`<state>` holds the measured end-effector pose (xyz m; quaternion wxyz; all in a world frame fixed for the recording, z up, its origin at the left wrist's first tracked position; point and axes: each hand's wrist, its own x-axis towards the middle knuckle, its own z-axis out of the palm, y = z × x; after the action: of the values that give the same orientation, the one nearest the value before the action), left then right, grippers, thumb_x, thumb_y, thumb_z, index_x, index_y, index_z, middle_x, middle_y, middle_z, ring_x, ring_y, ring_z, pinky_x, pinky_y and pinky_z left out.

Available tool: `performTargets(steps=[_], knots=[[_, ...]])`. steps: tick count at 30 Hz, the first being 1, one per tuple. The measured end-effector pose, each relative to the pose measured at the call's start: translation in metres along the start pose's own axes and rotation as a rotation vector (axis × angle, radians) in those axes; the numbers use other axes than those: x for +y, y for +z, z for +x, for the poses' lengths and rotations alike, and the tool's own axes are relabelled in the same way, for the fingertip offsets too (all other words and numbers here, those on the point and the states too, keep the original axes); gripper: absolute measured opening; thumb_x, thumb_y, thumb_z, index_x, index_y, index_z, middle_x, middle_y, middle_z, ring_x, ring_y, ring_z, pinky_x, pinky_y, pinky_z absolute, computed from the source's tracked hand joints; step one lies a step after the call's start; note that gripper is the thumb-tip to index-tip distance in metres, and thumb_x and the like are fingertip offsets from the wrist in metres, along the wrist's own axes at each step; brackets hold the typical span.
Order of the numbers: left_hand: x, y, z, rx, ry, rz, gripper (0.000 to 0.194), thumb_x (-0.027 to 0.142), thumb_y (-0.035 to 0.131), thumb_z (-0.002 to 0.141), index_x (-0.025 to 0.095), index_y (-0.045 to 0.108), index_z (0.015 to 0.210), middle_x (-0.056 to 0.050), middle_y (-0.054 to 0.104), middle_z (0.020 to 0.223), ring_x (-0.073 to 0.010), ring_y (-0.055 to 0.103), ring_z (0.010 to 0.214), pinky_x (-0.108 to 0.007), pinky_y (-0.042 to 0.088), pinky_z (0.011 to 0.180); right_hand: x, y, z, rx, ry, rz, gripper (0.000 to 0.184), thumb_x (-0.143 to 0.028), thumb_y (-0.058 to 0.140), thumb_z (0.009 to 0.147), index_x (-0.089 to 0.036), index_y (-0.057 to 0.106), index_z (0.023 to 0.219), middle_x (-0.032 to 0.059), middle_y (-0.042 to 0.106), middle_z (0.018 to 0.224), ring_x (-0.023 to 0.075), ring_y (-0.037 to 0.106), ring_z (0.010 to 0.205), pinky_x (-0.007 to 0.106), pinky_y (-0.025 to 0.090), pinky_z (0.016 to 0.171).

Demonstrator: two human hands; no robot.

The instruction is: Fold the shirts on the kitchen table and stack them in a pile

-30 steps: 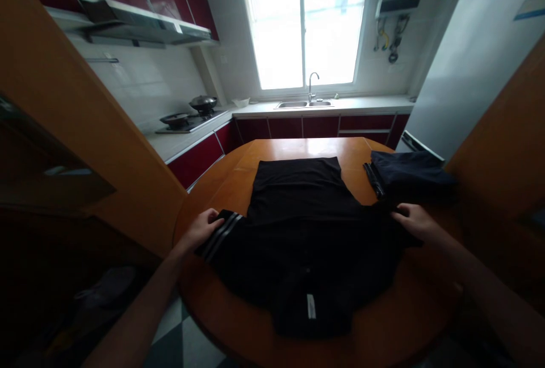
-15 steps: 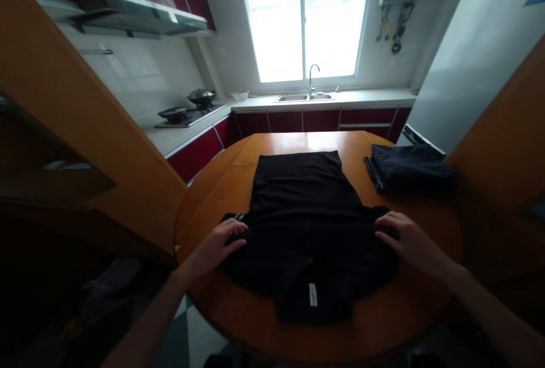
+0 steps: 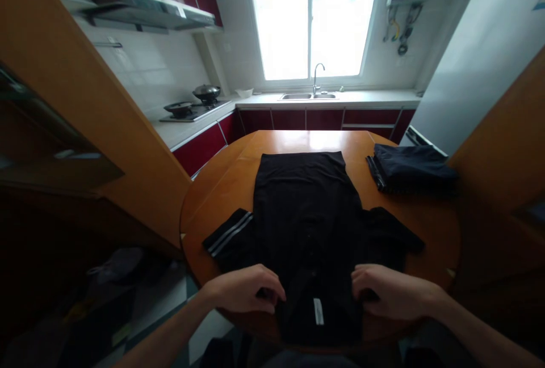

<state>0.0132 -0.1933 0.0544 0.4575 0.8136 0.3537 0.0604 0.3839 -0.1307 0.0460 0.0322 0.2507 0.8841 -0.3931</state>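
A black short-sleeved shirt point(image 3: 306, 214) lies spread flat on the round wooden table point(image 3: 221, 186), collar toward me, a white label showing near the collar. Its left sleeve has white stripes at the cuff. My left hand point(image 3: 244, 289) rests on the shirt just left of the collar, fingers curled down and pinching the cloth. My right hand point(image 3: 389, 293) does the same just right of the collar. Both sleeves lie spread out to the sides, free of my hands.
A folded dark garment point(image 3: 411, 168) sits at the table's far right. Beyond the table runs a kitchen counter with a sink point(image 3: 307, 96) under a bright window and a stove with a wok point(image 3: 193, 104) at left. A white fridge point(image 3: 472, 67) stands at right.
Both hands left the sleeves and drew back toward me to the collar area. The sleeves, pushed inward half a second ago, now lie spread outward again.
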Motion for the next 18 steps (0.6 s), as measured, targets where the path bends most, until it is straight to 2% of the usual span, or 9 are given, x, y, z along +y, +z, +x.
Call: performTargets(steps=[2, 3, 5, 8, 11, 14, 18], knots=[[0.002, -0.020, -0.001, -0.039, 0.014, -0.084, 0.031, 0.032, 0.069, 0.090, 0.024, 0.070, 0.119, -0.006, 0.074, 0.099, -0.0188, 0.070, 0.086, -0.026, 0.054, 0.078, 0.008, -0.017, -0.003, -0.032, 0.038, 0.098, 0.018, -0.023, 0.066, 0.080, -0.021, 0.073, 0.097, 0.0021, 0.071, 0.092, 0.0174, 0.065, 0.083, 0.025, 0.048, 0.074], [-0.001, -0.034, 0.001, 0.000, 0.011, -0.098, 0.032, 0.035, 0.068, 0.091, 0.023, 0.069, 0.121, -0.006, 0.075, 0.100, -0.0193, 0.070, 0.088, -0.027, 0.055, 0.079, 0.015, -0.030, -0.001, -0.003, 0.057, 0.133, 0.021, -0.029, 0.066, 0.083, -0.021, 0.074, 0.100, 0.0023, 0.071, 0.090, 0.0169, 0.064, 0.078, 0.025, 0.048, 0.069], [-0.017, -0.069, 0.010, 0.192, -0.028, -0.063, 0.033, 0.040, 0.064, 0.092, 0.021, 0.070, 0.118, -0.007, 0.075, 0.101, -0.0201, 0.070, 0.090, -0.029, 0.054, 0.081, 0.039, -0.062, 0.011, 0.179, 0.088, 0.142, 0.026, -0.038, 0.063, 0.087, -0.019, 0.074, 0.101, 0.0027, 0.071, 0.083, 0.0166, 0.062, 0.072, 0.025, 0.047, 0.064], [-0.061, -0.132, 0.035, 0.549, -0.128, 0.008, 0.043, 0.050, 0.065, 0.088, 0.017, 0.069, 0.115, -0.008, 0.074, 0.097, -0.0213, 0.069, 0.087, -0.031, 0.055, 0.078, 0.087, -0.121, 0.047, 0.506, 0.125, 0.094, 0.027, -0.038, 0.061, 0.086, -0.016, 0.074, 0.097, 0.0049, 0.072, 0.082, 0.0174, 0.063, 0.071, 0.026, 0.049, 0.065], [-0.111, -0.196, 0.065, 0.823, -0.276, 0.180, 0.044, 0.052, 0.065, 0.083, 0.016, 0.070, 0.108, -0.009, 0.074, 0.099, -0.0226, 0.069, 0.090, -0.033, 0.055, 0.083, 0.134, -0.176, 0.089, 0.733, 0.384, -0.066, 0.020, -0.027, 0.061, 0.084, -0.015, 0.074, 0.093, 0.0082, 0.075, 0.087, 0.0188, 0.067, 0.076, 0.025, 0.051, 0.069], [-0.151, -0.248, 0.091, 0.928, -0.442, 0.263, 0.045, 0.050, 0.068, 0.078, 0.015, 0.070, 0.107, -0.011, 0.073, 0.103, -0.0234, 0.069, 0.086, -0.035, 0.056, 0.082, 0.169, -0.218, 0.127, 0.795, 0.510, -0.120, 0.019, -0.023, 0.062, 0.084, -0.013, 0.076, 0.092, 0.0127, 0.076, 0.094, 0.0212, 0.069, 0.084, 0.025, 0.050, 0.074], [-0.195, -0.292, 0.118, 0.973, -0.552, 0.299, 0.047, 0.045, 0.070, 0.077, 0.014, 0.069, 0.112, -0.013, 0.073, 0.104, -0.0241, 0.070, 0.086, -0.035, 0.055, 0.083, 0.203, -0.250, 0.168, 0.815, 0.621, -0.154, 0.019, -0.025, 0.064, 0.085, -0.015, 0.076, 0.096, 0.0137, 0.075, 0.105, 0.0228, 0.069, 0.097, 0.026, 0.049, 0.082]])
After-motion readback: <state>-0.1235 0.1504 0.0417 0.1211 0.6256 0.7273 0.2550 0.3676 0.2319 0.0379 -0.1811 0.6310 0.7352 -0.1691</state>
